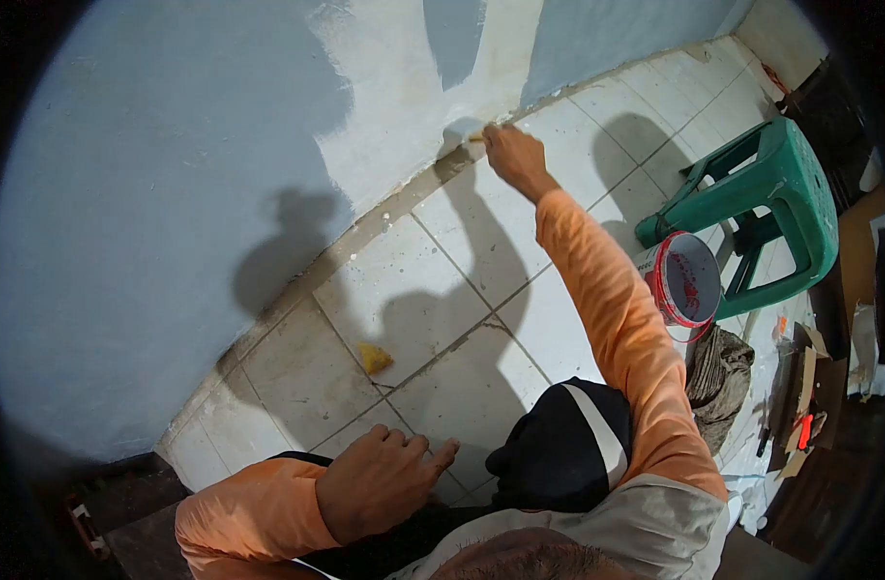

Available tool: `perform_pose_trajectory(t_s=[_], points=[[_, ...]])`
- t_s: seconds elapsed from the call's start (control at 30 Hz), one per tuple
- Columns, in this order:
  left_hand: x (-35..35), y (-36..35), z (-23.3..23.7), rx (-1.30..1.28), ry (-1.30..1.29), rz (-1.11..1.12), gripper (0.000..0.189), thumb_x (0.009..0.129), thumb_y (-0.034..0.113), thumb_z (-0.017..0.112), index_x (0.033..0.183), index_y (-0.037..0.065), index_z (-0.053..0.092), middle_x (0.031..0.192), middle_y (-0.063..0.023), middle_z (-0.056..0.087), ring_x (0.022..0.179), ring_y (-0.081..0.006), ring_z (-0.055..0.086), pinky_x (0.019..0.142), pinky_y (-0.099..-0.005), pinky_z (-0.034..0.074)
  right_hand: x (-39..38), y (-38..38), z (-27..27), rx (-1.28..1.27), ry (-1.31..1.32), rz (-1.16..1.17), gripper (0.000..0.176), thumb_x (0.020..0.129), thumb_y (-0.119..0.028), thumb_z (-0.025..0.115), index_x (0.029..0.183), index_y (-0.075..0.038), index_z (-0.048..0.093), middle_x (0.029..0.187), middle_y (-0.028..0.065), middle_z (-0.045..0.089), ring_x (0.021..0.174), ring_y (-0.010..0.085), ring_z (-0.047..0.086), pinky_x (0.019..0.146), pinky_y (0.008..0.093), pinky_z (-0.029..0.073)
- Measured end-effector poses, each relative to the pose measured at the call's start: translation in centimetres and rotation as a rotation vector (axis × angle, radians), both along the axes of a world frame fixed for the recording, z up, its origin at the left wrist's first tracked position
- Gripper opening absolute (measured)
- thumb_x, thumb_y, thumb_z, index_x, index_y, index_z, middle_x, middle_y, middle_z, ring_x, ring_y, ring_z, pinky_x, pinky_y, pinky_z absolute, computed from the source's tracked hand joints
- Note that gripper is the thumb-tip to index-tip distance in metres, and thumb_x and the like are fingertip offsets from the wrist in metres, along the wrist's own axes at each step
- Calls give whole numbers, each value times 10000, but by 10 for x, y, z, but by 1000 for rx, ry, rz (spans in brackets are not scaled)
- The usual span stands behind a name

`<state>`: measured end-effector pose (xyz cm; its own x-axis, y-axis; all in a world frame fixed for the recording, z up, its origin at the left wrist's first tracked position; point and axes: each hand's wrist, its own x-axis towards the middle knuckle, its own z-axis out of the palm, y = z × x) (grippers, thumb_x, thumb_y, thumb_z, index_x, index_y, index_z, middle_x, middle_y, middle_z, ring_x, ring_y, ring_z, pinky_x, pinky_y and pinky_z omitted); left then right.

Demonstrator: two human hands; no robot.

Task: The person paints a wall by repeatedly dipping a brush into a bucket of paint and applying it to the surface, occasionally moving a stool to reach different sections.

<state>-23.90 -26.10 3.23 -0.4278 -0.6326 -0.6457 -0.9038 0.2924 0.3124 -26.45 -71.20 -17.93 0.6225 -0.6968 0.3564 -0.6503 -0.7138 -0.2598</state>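
Observation:
My right hand [516, 158] reaches out to the foot of the wall, fingers closed around a paintbrush [477, 137]. Only a short yellowish bit of the brush shows; its bristles cannot be made out. The blue-grey wall [172, 213] carries fresh white paint [394, 106] in uneven patches, reaching down to the floor edge near the brush. My left hand [384, 480] is held over my left leg, holding nothing, its fingers loosely bent and apart.
A red-and-white paint bucket [689, 280] stands beside a green plastic stool [791, 208] on my right. Behind it lies a crumpled dark cloth [721, 382], with cardboard scraps [802, 396] farther right. A yellow scrap [373, 359] lies on the white tiled floor [423, 338].

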Motion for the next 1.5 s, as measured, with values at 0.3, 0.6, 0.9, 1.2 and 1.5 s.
perform_pose_trajectory(t_s=[0.3, 0.6, 0.9, 1.2, 1.5], points=[[13, -3, -4, 18, 83, 52, 698, 989, 409, 684, 1546, 47, 470, 1046, -140, 716, 884, -277, 708, 821, -377, 530, -12, 13, 118, -225, -420, -53, 182, 977, -236, 667, 1140, -192, 736, 926, 100, 683, 803, 359, 698, 674, 467, 555], [14, -17, -7, 86, 90, 66, 682, 997, 401, 674, 1548, 53, 473, 1055, -145, 708, 888, -280, 702, 814, -382, 527, 15, 12, -45, -41, -224, -73, 161, 1007, -234, 614, 1133, -164, 684, 970, 153, 659, 737, 403, 702, 602, 508, 558], [20, -18, -12, 109, 91, 78, 697, 990, 388, 688, 1560, 58, 459, 1066, -152, 710, 873, -283, 705, 824, -384, 531, -3, 17, -56, 18, 19, -97, 190, 987, -235, 599, 1123, -149, 699, 980, 163, 698, 773, 403, 725, 621, 520, 571], [24, -12, -12, 74, 140, 112, 718, 979, 388, 700, 1565, 58, 449, 1042, -143, 711, 849, -276, 695, 788, -396, 526, 1, 21, 32, -63, -328, -111, 169, 1009, -242, 612, 1129, -168, 705, 961, 108, 687, 743, 358, 708, 633, 504, 559], [22, -18, -11, 117, 113, 105, 698, 987, 379, 686, 1558, 50, 456, 1034, -144, 707, 856, -277, 699, 793, -387, 522, 17, 27, -75, 63, -122, -94, 202, 986, -184, 605, 1173, -130, 660, 987, 153, 667, 778, 377, 719, 620, 499, 568]])
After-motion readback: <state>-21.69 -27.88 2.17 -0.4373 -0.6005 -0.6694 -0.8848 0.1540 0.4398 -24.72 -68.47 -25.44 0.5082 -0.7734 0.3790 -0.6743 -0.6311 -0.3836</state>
